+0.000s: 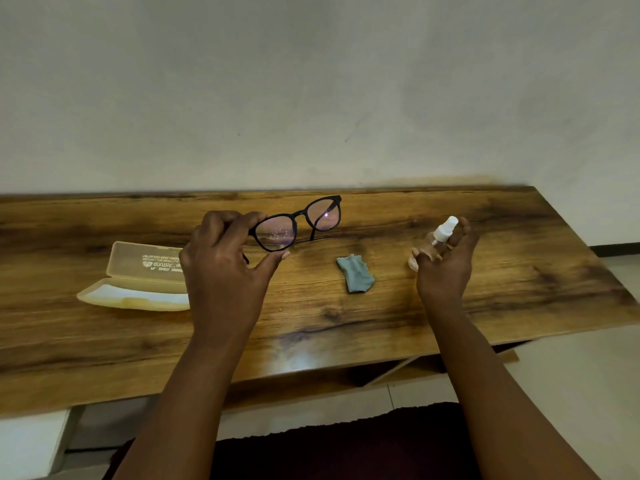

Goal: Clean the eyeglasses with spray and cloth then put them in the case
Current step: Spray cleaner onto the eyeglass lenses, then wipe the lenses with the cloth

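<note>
Black-framed eyeglasses (299,221) hang above the wooden table (346,306), pinched at their left rim by my left hand (225,268). Small droplets show on the left lens. My right hand (446,261) holds a small clear spray bottle (438,237) with a white nozzle, tilted, its nozzle end towards the glasses. A crumpled grey-blue cloth (356,273) lies on the table between my hands. An open cream case (138,278) lies at the left, its lid raised and partly hidden behind my left hand.
A plain pale wall (311,98) rises right behind the table's far edge. The table's right end stops near a pale tiled floor (588,375). A dark garment (346,445) covers my lap at the bottom.
</note>
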